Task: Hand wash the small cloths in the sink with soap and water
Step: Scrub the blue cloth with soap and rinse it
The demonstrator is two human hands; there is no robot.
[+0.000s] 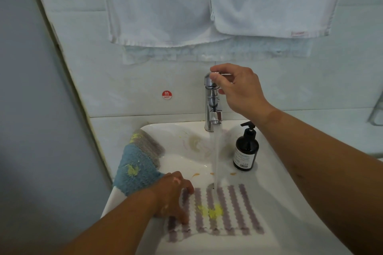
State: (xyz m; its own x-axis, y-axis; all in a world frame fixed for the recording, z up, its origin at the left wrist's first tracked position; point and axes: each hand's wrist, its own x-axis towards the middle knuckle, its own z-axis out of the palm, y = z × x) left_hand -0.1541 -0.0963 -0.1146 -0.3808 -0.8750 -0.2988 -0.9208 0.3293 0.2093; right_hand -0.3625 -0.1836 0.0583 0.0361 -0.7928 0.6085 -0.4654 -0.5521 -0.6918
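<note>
Wetting step: right hand (238, 89) pinches faucet handle (211, 77) at 12 o'clock, water running onto striped cloth (232, 213) in sink (290, 203) at 6. Left hand (174, 196) grips its 9 o'clock edge. Next likely needs soap bottle (246, 149) at 2.

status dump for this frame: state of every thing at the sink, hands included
faucet: running, stream lands at top edge of striped cloth
right hand: pinches faucet's top handle
left hand: grips striped cloth's left edge
striped cloth: flat in basin, yellow stain
blue cloth: draped over left rim of sink, yellow stain
grey cloth: on rim behind blue cloth, yellow stain
soap bottle: upright, right of faucet
white towels: hanging on wall
</note>
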